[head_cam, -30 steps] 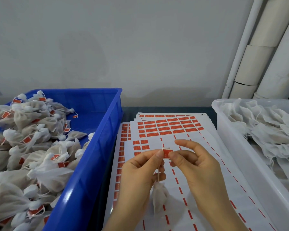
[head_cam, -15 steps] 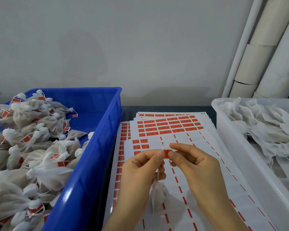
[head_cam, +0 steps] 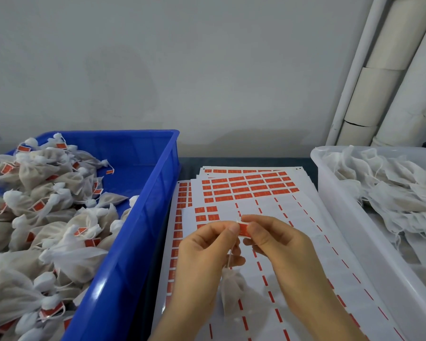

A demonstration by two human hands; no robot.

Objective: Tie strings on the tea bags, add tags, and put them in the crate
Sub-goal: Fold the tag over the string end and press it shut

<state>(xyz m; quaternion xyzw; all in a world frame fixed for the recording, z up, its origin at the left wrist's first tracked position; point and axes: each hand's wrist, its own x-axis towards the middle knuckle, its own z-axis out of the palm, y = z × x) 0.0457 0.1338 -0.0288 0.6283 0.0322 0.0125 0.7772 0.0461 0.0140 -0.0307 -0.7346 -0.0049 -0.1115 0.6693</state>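
Observation:
A small red tag sits between my two hands above the sticker sheets. My left hand pinches its left edge with thumb and forefinger, and my right hand pinches its right edge. A thin white string runs down from the tag behind my left fingers to a white mesh tea bag, which hangs below my hands. The blue crate on the left holds several tied tea bags with red tags.
A white bin on the right holds a heap of untied mesh bags. Sticker sheets with rows of red tags cover the table between the two containers. White pipes stand against the grey wall at the back right.
My right forefinger has curled down from above the tag, and both hands have closed in on the tag. The hanging tea bag stays in about the same place.

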